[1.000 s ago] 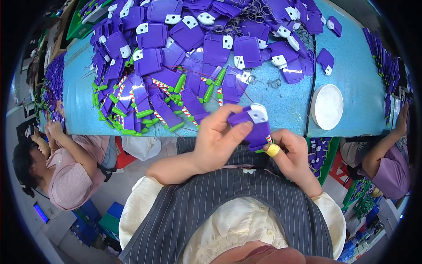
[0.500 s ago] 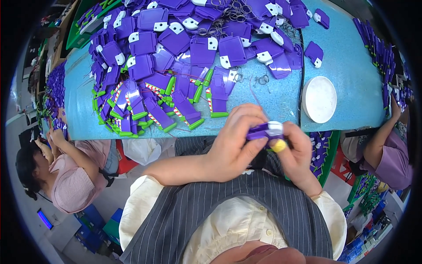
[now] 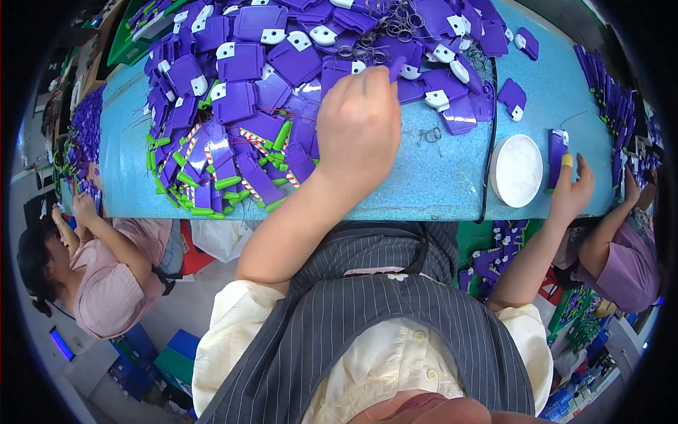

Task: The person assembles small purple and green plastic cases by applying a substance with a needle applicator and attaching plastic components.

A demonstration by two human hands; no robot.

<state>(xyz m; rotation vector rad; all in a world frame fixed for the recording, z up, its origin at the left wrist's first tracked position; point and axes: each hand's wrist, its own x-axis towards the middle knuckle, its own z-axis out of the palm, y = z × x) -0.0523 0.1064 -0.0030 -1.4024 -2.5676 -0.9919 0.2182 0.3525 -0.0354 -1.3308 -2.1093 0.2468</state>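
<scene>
My left hand (image 3: 359,131) reaches over the pile of purple plastic pieces (image 3: 244,62), fingers curled down and their tips hidden. A purple edge shows beside its knuckles, but what the fingers grip cannot be made out. At the right, my right hand (image 3: 573,189) has its fingers apart, one wearing a yellow finger cover. Just beyond it, a narrow purple plastic piece (image 3: 557,154) with a white top and a thin wire lies on the table. Purple pieces with green ends and red-striped strips (image 3: 258,180) lie left of my left forearm.
A white round bowl (image 3: 516,172) with white contents stands right of a black cable (image 3: 489,148). Loose metal rings (image 3: 399,21) lie among the far pieces. A green crate (image 3: 473,237) of purple parts is below the table edge. Co-workers sit at left (image 3: 113,275) and right (image 3: 621,247).
My hands have parted from the purple piece they held together. My left hand has moved forward over the pile; my right has moved right, and a wired purple piece now lies beside it.
</scene>
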